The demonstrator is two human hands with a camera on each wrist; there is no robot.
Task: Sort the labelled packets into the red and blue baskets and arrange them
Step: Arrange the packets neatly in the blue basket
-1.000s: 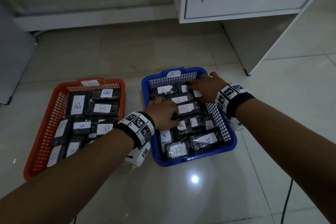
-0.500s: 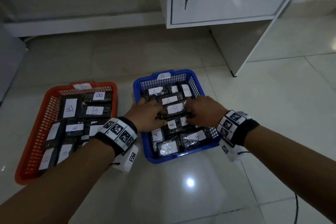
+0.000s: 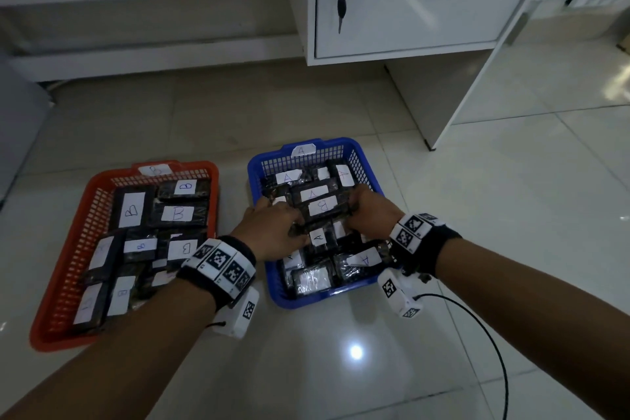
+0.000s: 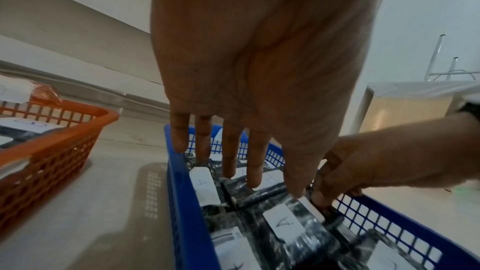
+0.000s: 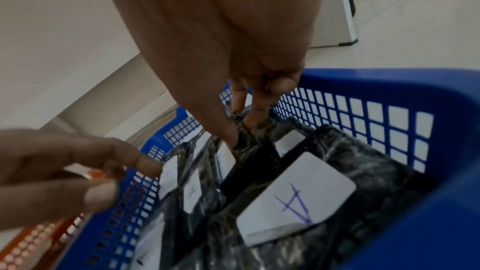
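Note:
A blue basket (image 3: 276, 297), tagged A, holds several black packets with white A labels. One packet labelled B (image 3: 322, 207) lies across the top of them near the middle. My right hand (image 3: 366, 211) pinches that packet's right end between thumb and fingers (image 5: 249, 118). At its left end is my left hand (image 3: 272, 228), its fingers (image 4: 254, 161) straight and resting on the packets. To the left, the red basket (image 3: 47, 341), tagged B, is filled with packets labelled B (image 3: 177, 213).
Both baskets sit on a glossy tiled floor. A white cabinet with a key in its lock (image 3: 341, 7) stands behind, its side panel (image 3: 426, 95) reaching the floor just beyond the blue basket. A black cable (image 3: 491, 344) loops on the floor by my right forearm.
My right hand came back from the far end of the blue basket to the B packet's right end and took hold of it. My left hand shifted slightly along its left end.

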